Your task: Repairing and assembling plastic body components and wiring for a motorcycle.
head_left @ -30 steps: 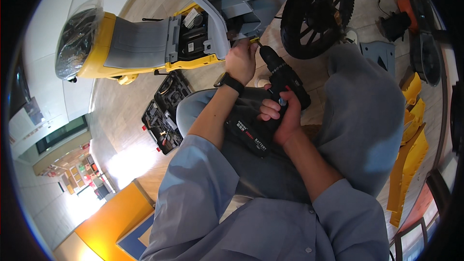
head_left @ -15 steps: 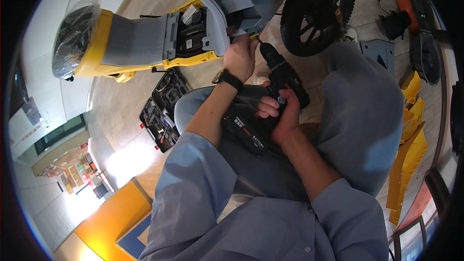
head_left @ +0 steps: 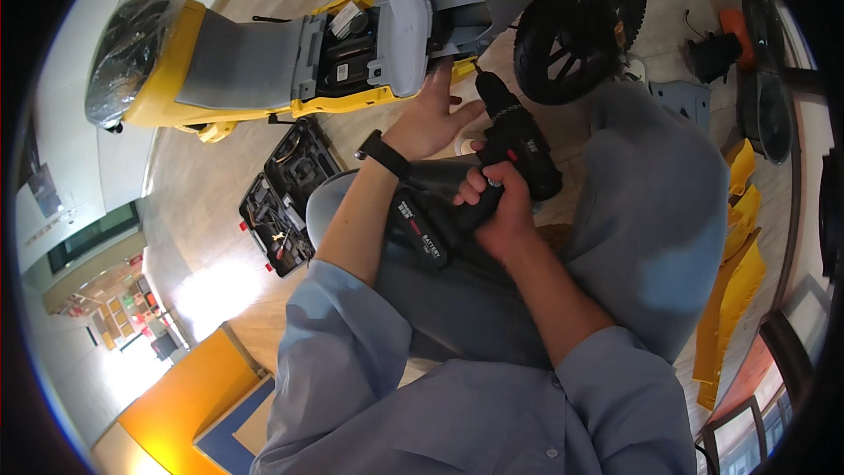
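My right hand (head_left: 503, 211) is wrapped round the grip of a black cordless drill (head_left: 525, 151) with a large battery at its base. The drill leans up and to the left. Its thin bit ends close to a yellow edge (head_left: 462, 69) on the front part of a yellow and grey scooter (head_left: 237, 62); I cannot tell whether it touches. My left hand (head_left: 431, 119) reaches to that edge with fingers stretched and thumb spread. Its fingertips are partly hidden at the grey panel (head_left: 404, 44). A black watch band circles my left wrist.
The black spoked wheel (head_left: 563, 44) stands just right of the drill. An open black tool case (head_left: 286, 189) lies on the floor to the left. Yellow panels (head_left: 730, 299) and a grey panel (head_left: 684, 101) lie to the right, near a black part (head_left: 712, 54).
The left fingers have gone from closed near the drill bit to stretched out, with the thumb apart. The drill has shifted slightly left and down in my right hand. The view has shifted slightly.
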Demonstrator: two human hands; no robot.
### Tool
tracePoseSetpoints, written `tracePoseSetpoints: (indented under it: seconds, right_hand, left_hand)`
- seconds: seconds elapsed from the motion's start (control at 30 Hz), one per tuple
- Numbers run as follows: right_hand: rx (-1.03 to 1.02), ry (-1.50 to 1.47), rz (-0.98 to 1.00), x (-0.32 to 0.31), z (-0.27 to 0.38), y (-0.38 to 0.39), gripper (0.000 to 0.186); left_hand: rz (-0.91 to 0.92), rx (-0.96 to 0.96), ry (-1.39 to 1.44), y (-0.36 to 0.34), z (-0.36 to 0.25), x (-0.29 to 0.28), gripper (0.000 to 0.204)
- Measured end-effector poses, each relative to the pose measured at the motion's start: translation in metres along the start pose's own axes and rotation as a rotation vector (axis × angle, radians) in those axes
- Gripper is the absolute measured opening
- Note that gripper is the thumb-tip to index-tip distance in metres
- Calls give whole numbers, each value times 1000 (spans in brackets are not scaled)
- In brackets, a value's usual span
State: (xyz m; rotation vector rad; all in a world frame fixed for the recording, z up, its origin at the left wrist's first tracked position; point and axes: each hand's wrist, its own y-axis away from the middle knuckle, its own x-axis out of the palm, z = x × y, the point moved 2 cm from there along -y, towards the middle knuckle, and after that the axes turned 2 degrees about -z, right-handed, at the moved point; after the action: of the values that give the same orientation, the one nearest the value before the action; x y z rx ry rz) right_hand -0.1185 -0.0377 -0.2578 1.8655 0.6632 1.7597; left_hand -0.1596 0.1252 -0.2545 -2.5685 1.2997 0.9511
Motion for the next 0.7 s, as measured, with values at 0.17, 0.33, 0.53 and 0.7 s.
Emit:
tracePoseSetpoints:
  seconds: [0.17,0.33,0.53,0.7]
  right_hand:
    - [-92,346,-11,-28,5,-18,38]
    - [-1096,1405,-22,-61,34,-25,36]
    - [-1073,2355,-282,-39,87,-15,45]
    - [-1005,2582,-180,-46,121,-26,37]
  left_hand:
    - [-164,-127,23,32,-4,-3,62]
    - [41,-729,886,21,-5,40,36]
    - [-20,-707,1089,4,-8,66,34]
    - [-139,-690,1067,-6,-7,84,32]
